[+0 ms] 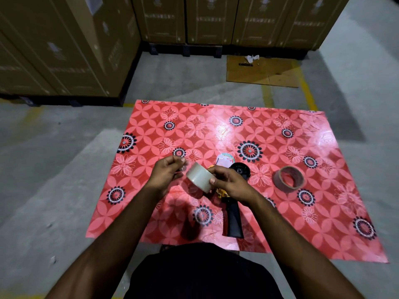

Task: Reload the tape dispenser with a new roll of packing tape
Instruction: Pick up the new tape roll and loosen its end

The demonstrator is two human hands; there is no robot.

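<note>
Tape point(199, 179), a fresh clear roll, sits up off the mat in the right hand point(230, 182), whose fingers and thumb curl round its rim. Its core hole faces up and to the left, toward the other hand. The left hand point(166, 172) is just beside the roll on its left, fingertips pinched together on what looks like the peeled free end (the strip itself is too thin and clear to make out for sure).

Directly under and behind the right hand lies the dispenser point(234, 214) on the red mat point(280, 223), its long axis running toward the person: black handle nearest the body, empty spindle wheel at the far end. So the spindle is nearer the right hand, which already carries the roll; my guess is a short drop down and away would seat it.

To the right, well apart, rests a spent brown core point(289, 179).
</note>
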